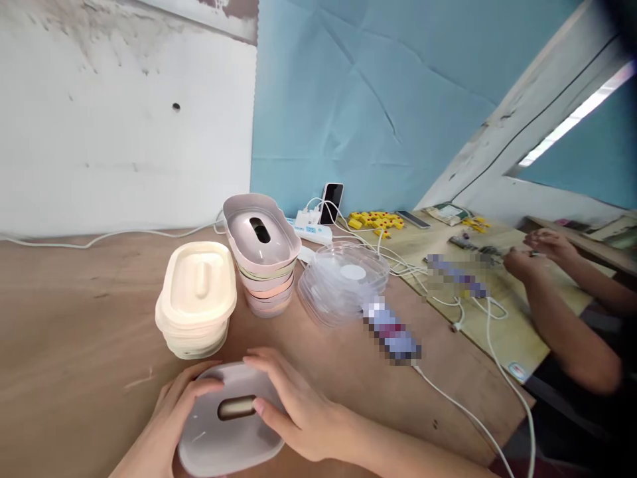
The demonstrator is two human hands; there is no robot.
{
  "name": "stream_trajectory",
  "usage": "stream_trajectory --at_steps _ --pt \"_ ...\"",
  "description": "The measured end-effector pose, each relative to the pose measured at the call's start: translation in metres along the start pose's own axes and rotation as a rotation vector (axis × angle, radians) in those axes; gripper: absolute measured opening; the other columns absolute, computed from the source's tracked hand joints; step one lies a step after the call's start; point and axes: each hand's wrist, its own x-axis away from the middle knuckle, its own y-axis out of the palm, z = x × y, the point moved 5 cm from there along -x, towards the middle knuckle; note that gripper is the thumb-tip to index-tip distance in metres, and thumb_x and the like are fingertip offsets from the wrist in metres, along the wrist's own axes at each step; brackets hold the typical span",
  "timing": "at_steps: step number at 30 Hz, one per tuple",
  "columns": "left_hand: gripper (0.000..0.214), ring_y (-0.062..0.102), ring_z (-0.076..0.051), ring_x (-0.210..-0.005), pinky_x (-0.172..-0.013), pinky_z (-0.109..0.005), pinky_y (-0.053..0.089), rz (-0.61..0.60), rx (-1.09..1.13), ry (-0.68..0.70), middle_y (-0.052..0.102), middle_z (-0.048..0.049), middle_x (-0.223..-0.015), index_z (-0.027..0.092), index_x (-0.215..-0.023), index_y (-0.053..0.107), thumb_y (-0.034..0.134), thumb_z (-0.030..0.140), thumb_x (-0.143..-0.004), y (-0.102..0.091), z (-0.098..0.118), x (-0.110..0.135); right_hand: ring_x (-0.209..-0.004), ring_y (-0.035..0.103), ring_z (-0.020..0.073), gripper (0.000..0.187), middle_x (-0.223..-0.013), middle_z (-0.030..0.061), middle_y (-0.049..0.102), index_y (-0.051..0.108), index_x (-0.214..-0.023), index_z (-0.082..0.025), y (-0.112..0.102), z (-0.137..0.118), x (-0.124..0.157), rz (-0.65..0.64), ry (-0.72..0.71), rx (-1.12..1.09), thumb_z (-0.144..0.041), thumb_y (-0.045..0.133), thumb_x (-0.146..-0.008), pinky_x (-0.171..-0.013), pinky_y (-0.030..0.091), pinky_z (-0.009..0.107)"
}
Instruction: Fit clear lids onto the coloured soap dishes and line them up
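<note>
A pale grey, rounded plastic cover with an oval slot [239, 446] lies on the table in front of me. My left hand [182, 401] grips its far left side, a digit resting on the top. At the right side, my right hand [293, 405] curls its fingers over the far edge, with the thumb at the slot's right end. Beyond my hands stands a stack of cream plastic pieces [199, 282]. Next to it rises a stack of slotted covers [261, 249] in pinkish grey, cream and peach. The underside of the grey cover is hidden.
Clear plastic pieces [338, 279] are piled right of the stacks. A blurred-out phone [393, 332] trails a white cable. A power strip [313, 231] and an upright phone [331, 202] stand by the wall. At right, another person's hands [535, 255] work above a lighter table with yellow pieces [375, 220].
</note>
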Motion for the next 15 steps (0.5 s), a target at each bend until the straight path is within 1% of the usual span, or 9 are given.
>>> stream_trajectory --at_steps 2,4,5,7,8,9,11,13,15 --pt "0.067 0.054 -0.032 -0.110 -0.087 -0.039 0.048 0.020 -0.028 -0.019 0.051 -0.0055 -0.128 0.031 -0.114 0.045 0.069 0.016 -0.054 -0.001 0.000 0.000 -0.124 0.045 0.0236 0.046 -0.132 0.0154 0.048 0.033 -0.134 -0.016 -0.019 -0.004 -0.002 0.133 -0.085 0.191 -0.025 0.043 -0.090 -0.100 0.043 0.041" --pt "0.067 0.053 -0.033 -0.110 -0.087 -0.040 0.046 0.042 -0.060 -0.011 0.053 -0.0048 -0.126 0.032 -0.113 0.045 0.072 0.019 -0.053 -0.004 0.002 0.000 -0.120 0.049 0.0271 0.042 -0.125 0.0133 0.054 0.040 -0.130 -0.020 -0.051 -0.011 -0.002 0.314 -0.183 0.427 -0.020 0.044 -0.088 -0.098 0.042 0.047" --pt "0.069 0.053 -0.034 -0.109 -0.087 -0.041 0.045 0.041 -0.080 0.009 0.054 -0.0044 -0.124 0.032 -0.114 0.045 0.074 0.021 -0.052 -0.005 0.004 0.000 -0.117 0.051 0.0272 0.041 -0.119 0.0111 0.058 0.044 -0.127 -0.023 -0.071 -0.013 -0.002 0.402 -0.181 0.533 -0.016 0.045 -0.087 -0.098 0.042 0.048" --pt "0.072 0.054 -0.034 -0.108 -0.087 -0.041 0.043 0.012 -0.120 0.050 0.057 -0.0028 -0.121 0.034 -0.115 0.045 0.075 0.022 -0.051 -0.007 0.008 -0.002 -0.115 0.051 0.0285 0.038 -0.114 0.0093 0.061 0.049 -0.123 -0.025 -0.111 -0.013 -0.002 0.499 -0.070 0.712 -0.015 0.047 -0.086 -0.096 0.042 0.050" --pt "0.072 0.055 -0.034 -0.107 -0.087 -0.042 0.042 -0.004 -0.136 0.058 0.058 -0.0018 -0.120 0.035 -0.115 0.045 0.075 0.021 -0.051 -0.006 0.009 -0.002 -0.115 0.050 0.0301 0.033 -0.112 0.0091 0.062 0.052 -0.120 -0.024 -0.129 -0.012 -0.002 0.520 0.003 0.800 -0.018 0.049 -0.087 -0.095 0.041 0.052" --pt "0.071 0.055 -0.033 -0.106 -0.086 -0.042 0.042 -0.011 -0.144 0.052 0.059 -0.0009 -0.119 0.036 -0.114 0.046 0.074 0.019 -0.050 -0.006 0.010 -0.003 -0.116 0.049 0.0320 0.030 -0.111 0.0098 0.063 0.055 -0.117 -0.022 -0.144 -0.009 -0.001 0.513 0.083 0.873 -0.023 0.050 -0.088 -0.095 0.041 0.054" --pt "0.069 0.054 -0.033 -0.106 -0.087 -0.042 0.040 0.008 -0.137 0.020 0.058 -0.0007 -0.119 0.035 -0.111 0.048 0.070 0.014 -0.049 -0.006 0.010 -0.002 -0.119 0.045 0.0372 0.029 -0.114 0.0138 0.060 0.059 -0.112 -0.018 -0.164 -0.004 0.003 0.492 0.217 0.995 -0.033 0.051 -0.088 -0.093 0.040 0.059" --pt "0.068 0.052 -0.033 -0.108 -0.088 -0.042 0.039 0.033 -0.122 0.001 0.057 -0.0016 -0.120 0.034 -0.109 0.050 0.068 0.011 -0.047 -0.005 0.010 -0.001 -0.124 0.038 0.0429 0.032 -0.120 0.0171 0.056 0.063 -0.106 -0.017 -0.170 0.004 0.008 0.440 0.298 1.064 -0.040 0.051 -0.088 -0.091 0.039 0.065" --pt "0.066 0.051 -0.033 -0.109 -0.088 -0.041 0.039 0.036 -0.115 0.001 0.057 -0.0018 -0.121 0.033 -0.107 0.051 0.068 0.012 -0.047 -0.003 0.010 0.001 -0.127 0.033 0.0451 0.027 -0.124 0.0158 0.053 0.067 -0.096 -0.020 -0.167 0.012 0.010 0.373 0.312 1.074 -0.039 0.050 -0.089 -0.089 0.038 0.068"
